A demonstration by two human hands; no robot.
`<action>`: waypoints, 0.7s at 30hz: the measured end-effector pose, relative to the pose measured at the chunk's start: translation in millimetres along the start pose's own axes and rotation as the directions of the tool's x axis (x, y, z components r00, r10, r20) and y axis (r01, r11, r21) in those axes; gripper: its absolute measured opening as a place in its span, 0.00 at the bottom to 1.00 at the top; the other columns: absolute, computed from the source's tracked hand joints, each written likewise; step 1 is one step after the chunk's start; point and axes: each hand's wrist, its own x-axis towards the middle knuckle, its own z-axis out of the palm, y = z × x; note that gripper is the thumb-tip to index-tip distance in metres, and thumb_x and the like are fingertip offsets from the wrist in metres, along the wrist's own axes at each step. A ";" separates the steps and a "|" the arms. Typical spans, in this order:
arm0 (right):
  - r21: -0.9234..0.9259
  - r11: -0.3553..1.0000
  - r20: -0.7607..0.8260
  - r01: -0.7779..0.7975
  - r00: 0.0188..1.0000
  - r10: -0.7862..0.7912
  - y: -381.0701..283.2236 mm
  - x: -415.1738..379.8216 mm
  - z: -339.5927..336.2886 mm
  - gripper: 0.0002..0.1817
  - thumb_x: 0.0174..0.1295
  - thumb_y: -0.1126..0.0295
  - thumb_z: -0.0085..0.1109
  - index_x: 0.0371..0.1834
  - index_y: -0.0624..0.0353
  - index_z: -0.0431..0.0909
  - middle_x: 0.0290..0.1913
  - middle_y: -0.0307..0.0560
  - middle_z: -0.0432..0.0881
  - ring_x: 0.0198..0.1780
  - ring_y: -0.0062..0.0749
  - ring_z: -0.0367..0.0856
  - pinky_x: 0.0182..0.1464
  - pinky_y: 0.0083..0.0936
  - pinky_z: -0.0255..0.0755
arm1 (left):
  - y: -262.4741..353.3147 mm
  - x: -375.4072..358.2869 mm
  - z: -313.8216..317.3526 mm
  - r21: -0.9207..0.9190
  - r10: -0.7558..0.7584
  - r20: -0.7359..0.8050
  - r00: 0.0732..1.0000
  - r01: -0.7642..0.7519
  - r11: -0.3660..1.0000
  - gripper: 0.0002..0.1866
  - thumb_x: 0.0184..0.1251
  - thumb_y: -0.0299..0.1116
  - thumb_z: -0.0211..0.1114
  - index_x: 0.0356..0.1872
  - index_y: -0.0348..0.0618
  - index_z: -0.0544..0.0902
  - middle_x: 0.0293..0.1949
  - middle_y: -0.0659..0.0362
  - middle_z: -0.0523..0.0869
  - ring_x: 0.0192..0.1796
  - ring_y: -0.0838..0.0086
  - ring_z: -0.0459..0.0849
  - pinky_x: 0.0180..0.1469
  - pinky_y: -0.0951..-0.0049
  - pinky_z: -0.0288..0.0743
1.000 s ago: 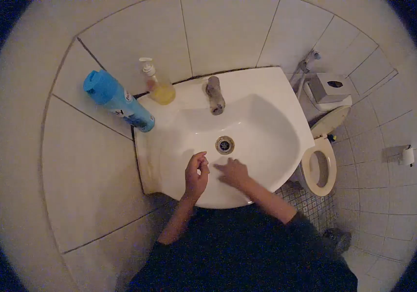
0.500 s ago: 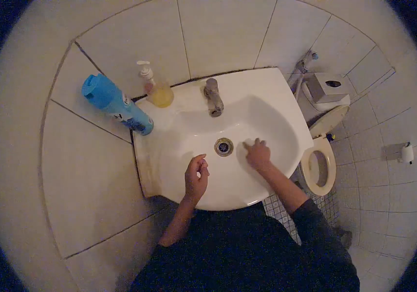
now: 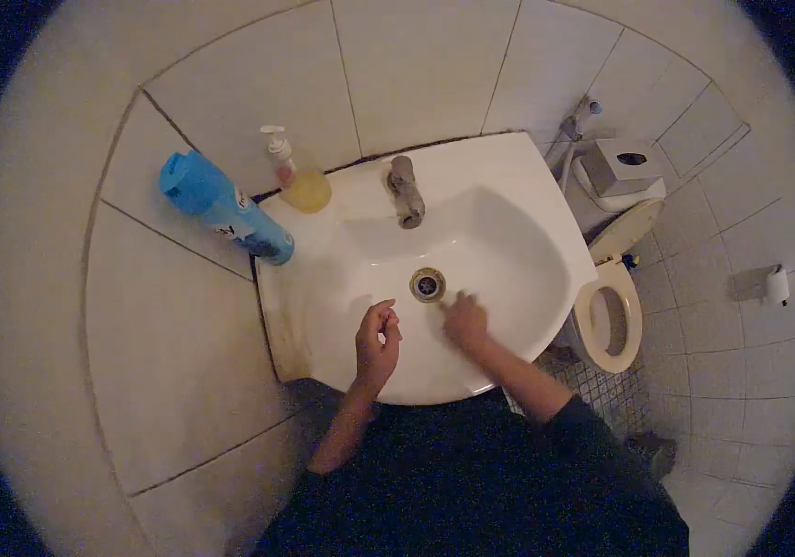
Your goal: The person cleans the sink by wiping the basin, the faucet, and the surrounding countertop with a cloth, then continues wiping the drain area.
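Observation:
Over the front part of the white sink (image 3: 532,241), my left hand (image 3: 378,348) is raised with its fingers loosely curled toward the thumb. A small gap shows between thumb and fingers, and nothing is visible in it. Just right of the drain (image 3: 428,285), my right hand (image 3: 467,323) reaches low over the basin, its fingers pointing toward the drain and smeared by motion. The tap (image 3: 406,192) stands behind the drain, and no water stream shows under it.
On the sink's left rim stand a blue spray can (image 3: 226,209) and a pump soap bottle (image 3: 306,190) with yellow liquid. To the right are a toilet (image 3: 637,320) with its lid raised, a tissue box (image 3: 622,167) on its tank, and a toilet paper roll (image 3: 776,285).
My right hand has moved left and slightly toward me, closer to the drain. My left hand has barely shifted. The camera view has tilted a little.

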 end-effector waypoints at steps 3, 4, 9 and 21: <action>-0.029 0.999 0.067 0.039 0.997 -0.037 3.3 0.4 1.0 0.24 0.51 0.60 0.53 0.55 0.30 0.70 0.48 0.56 0.70 0.50 0.48 0.71 0.47 0.39 0.71 | -1.3 1.0 -0.5 -0.011 -0.001 0.004 1.000 0.001 1.000 0.12 0.61 0.21 0.50 0.47 0.37 0.71 0.26 0.61 0.73 0.25 0.81 0.71 0.27 0.81 0.69; -0.199 0.967 0.130 0.158 0.982 -0.134 16.9 6.2 -5.8 0.24 0.50 0.59 0.53 0.55 0.30 0.69 0.49 0.56 0.70 0.49 0.49 0.71 0.47 0.40 0.71 | -2.0 -0.8 -0.8 -0.034 0.008 0.010 1.000 -0.008 0.999 0.13 0.61 0.21 0.50 0.47 0.36 0.71 0.26 0.61 0.73 0.25 0.81 0.71 0.27 0.81 0.69; -0.180 0.981 -0.130 0.072 0.987 -0.096 60.1 67.0 -42.6 0.28 0.50 0.62 0.55 0.58 0.35 0.66 0.49 0.53 0.69 0.50 0.49 0.70 0.41 0.37 0.75 | -0.7 -0.7 -1.0 0.018 0.027 0.013 1.000 -0.028 0.999 0.12 0.61 0.20 0.50 0.47 0.37 0.71 0.26 0.61 0.73 0.24 0.81 0.71 0.28 0.81 0.69; -0.352 0.921 -0.278 0.165 0.921 -0.272 67.4 88.7 -45.2 0.29 0.50 0.63 0.56 0.59 0.40 0.65 0.50 0.54 0.68 0.54 0.52 0.67 0.38 0.38 0.76 | -3.3 -4.9 -5.3 0.020 -0.030 0.024 0.999 0.029 0.999 0.12 0.61 0.21 0.50 0.46 0.36 0.71 0.27 0.61 0.73 0.25 0.81 0.72 0.28 0.79 0.71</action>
